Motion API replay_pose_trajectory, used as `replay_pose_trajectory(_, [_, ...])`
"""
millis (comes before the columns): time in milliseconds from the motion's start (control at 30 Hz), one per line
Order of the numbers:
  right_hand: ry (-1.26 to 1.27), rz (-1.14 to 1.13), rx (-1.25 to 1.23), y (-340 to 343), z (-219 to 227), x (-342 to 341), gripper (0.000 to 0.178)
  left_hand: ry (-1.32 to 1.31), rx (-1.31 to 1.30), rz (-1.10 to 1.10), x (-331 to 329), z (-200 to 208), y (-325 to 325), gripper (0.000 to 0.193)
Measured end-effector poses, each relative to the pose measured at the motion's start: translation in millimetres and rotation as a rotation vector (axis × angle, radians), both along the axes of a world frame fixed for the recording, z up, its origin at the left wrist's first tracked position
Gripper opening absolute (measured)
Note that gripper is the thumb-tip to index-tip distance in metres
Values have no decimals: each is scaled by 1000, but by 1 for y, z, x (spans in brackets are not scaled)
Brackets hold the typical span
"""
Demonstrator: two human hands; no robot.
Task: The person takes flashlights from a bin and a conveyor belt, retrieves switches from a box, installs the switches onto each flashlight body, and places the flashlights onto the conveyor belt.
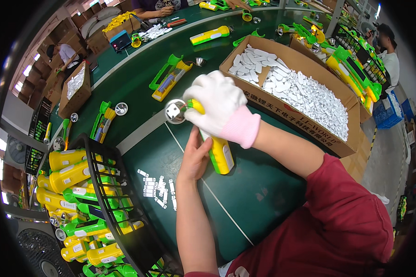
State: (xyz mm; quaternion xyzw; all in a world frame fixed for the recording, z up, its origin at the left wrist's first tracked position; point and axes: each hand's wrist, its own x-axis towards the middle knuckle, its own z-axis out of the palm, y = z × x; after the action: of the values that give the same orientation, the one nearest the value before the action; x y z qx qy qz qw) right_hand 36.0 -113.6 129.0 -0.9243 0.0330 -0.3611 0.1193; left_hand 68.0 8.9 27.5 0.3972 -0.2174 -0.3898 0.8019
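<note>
A yellow and green flashlight is in my hands above the green table. My bare left hand is closed around its body from the left. My right hand, in a white knit glove with a pink cuff, is closed over the upper end and hides most of it. A round silver reflector sticks out left of the glove, with a thin red wire running to the flashlight. Beyond my hands lies another flashlight body, its casing open, with a reflector beside it.
Small white plastic pieces lie left of my left forearm. A black crate full of flashlights stands at the left. A cardboard box of white pieces stands at the right. Across the belt, a person works near pliers.
</note>
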Motion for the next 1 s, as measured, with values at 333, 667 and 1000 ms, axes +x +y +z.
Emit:
replay_pose_trajectory(333, [326,148,371,-20,11,7,28,-74,20,-44,5,-4,3,69])
replay_pose_trajectory(667, [553,177,327,-40,24,27,37,-112,64,-9,2,0,-2,67])
replay_pose_trajectory(1000, [562,475,540,-49,10,29,36,-127,20,-37,4,-1,0,88])
